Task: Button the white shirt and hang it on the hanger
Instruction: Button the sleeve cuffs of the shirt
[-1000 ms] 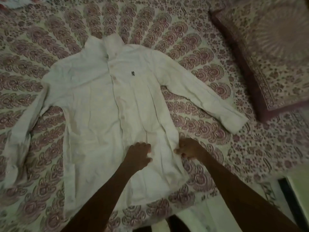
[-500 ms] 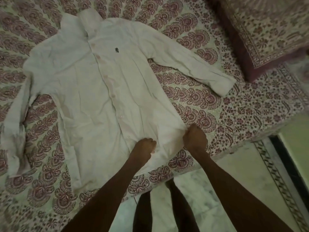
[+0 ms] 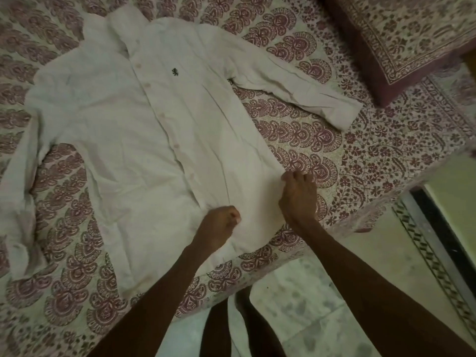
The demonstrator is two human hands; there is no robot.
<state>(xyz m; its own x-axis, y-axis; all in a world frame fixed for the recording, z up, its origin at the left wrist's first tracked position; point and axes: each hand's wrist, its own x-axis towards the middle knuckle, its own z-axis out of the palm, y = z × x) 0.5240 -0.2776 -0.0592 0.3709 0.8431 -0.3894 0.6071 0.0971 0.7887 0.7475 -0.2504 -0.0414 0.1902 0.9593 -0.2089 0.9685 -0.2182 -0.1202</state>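
Observation:
The white shirt (image 3: 123, 130) lies flat and face up on the bed, collar at the top, sleeves spread to both sides, a small dark logo on its chest. Its button placket runs diagonally down the middle with several buttons showing. My left hand (image 3: 221, 222) is closed in a fist on the fabric at the bottom of the placket. My right hand (image 3: 298, 197) pinches the shirt's lower right side edge near the hem. No hanger is in view.
The patterned maroon and cream bedsheet (image 3: 322, 140) covers the bed. A matching pillow (image 3: 401, 37) lies at the top right. The bed edge runs diagonally below my hands, with pale tiled floor (image 3: 309, 300) and my legs beneath. A dark threshold strip (image 3: 443, 228) is at the right.
The view has shifted so the shirt sits higher and to the left in frame. Both hands have slid down toward the hem, my right hand moving out along the side edge.

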